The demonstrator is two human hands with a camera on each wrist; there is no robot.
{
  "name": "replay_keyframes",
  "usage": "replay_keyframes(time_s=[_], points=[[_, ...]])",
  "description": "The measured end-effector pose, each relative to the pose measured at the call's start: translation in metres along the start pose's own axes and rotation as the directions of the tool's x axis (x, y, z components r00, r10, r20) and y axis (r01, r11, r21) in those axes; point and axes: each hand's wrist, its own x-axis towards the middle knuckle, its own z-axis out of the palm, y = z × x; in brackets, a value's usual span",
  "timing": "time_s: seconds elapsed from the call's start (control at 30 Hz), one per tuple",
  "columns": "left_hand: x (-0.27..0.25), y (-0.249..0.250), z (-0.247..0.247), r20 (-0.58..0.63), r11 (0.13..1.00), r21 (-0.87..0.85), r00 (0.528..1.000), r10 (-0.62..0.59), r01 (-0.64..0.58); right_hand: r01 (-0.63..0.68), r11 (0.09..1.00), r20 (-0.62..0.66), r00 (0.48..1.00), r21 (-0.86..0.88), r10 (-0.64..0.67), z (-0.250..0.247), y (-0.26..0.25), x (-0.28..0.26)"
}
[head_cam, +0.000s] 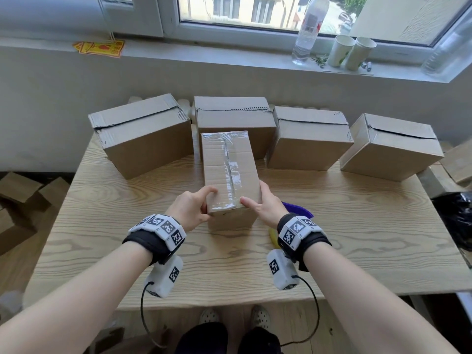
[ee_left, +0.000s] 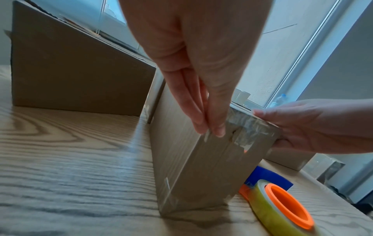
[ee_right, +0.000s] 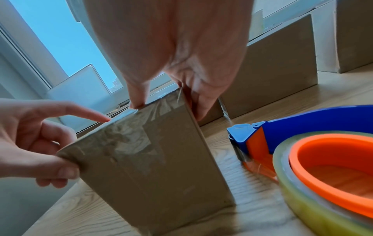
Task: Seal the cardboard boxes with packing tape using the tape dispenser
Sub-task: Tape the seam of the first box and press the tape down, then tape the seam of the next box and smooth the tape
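- I have the small brown cardboard box (head_cam: 231, 175) with clear tape along its top seam standing near the middle of the light wood-grain worktop (head_cam: 357, 226), its long side running away from me.
- My left hand (head_cam: 190, 206) grips the near left corner, thumb on top and fingers curled against the side; my right hand (head_cam: 265, 203) grips the near right corner, thumb on the taped top edge, fingers down the right side.
- The tape already runs the length of the seam and folds over the near end, so I judge this box sealed and the step in hand to be pressing the ends down or shifting it out of the way.
- The blue and orange tape dispenser (ee_right: 302, 143) with its clear roll lies on the worktop just right of the box, beside my right wrist; neither hand touches it.
- Four larger brown cardboard boxes (head_cam: 143, 134) stand in a row along the far edge, their dark centre seams seemingly not yet sealed.
- Next, I reckon, this box goes aside, one of the far boxes comes near, and my right hand takes up the dispenser, with the flaps held flat for a straight pull.
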Motion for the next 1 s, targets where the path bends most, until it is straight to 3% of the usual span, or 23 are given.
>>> replay_keyframes(time_s=[0.27,0.5,0.6,0.77,1.0], points=[[-0.038,-0.026,-0.019,-0.065,0.988,0.139,0.996,-0.065,0.074,0.09,0.996,0.132,0.988,-0.03,-0.085,0.026,-0.019,-0.01],[-0.055,-0.018,-0.025,-0.079,0.933,0.303,0.981,-0.176,0.192,0.121,0.992,0.128,0.985,-0.015,-0.119,0.037,-0.024,-0.019],[-0.053,-0.006,-0.026,-0.133,0.923,0.353,0.985,-0.112,0.153,0.118,0.992,0.084,0.99,-0.031,-0.115,0.031,-0.016,-0.026],[-0.035,0.03,-0.024,-0.1,0.937,0.346,0.995,-0.015,0.048,0.097,0.995,0.02,0.995,-0.039,-0.096,0.005,0.0,-0.037],[0.038,0.093,-0.019,-0.082,0.936,0.351,0.995,0.06,-0.028,0.098,0.974,-0.13,0.983,-0.203,-0.126,-0.079,0.022,-0.023]])
